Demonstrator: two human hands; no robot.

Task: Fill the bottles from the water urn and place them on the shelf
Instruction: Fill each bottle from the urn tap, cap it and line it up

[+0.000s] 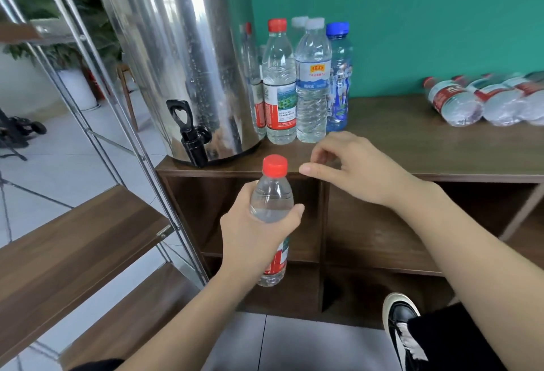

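- Fingers and thumb of the left hand (259, 225) curl round the shoulder of a clear plastic water bottle with a red screw cap and a red-and-white label (272, 214), holding it upright in the air in front of the dark wooden cabinet (412, 161), below its top edge.
- Loosely bent fingers of the right hand (350, 169) hold nothing; the thumb points left toward the red cap, close to it but apart.
- On the cabinet top, at its left end, stands a tall polished stainless-steel water urn (182, 55) with a black tap and lever (191, 135) overhanging the front edge.
- Just right of the urn stands a tight group of upright capped bottles: a red-capped clear bottle (279, 85), a white-capped clear bottle with a blue label (312, 82), a blue-capped blue-tinted bottle (340, 76), and more behind them, partly hidden.
- Farther right, well apart from that group, several clear bottles with red labels (482, 99) lie on their sides against the green wall (412, 17).
- To the left, a metal-framed shelf with brown wooden boards (73, 241) stands beside the cabinet.
- A black shoe with a white sole (400, 316) shows on the grey tiled floor (294, 347).
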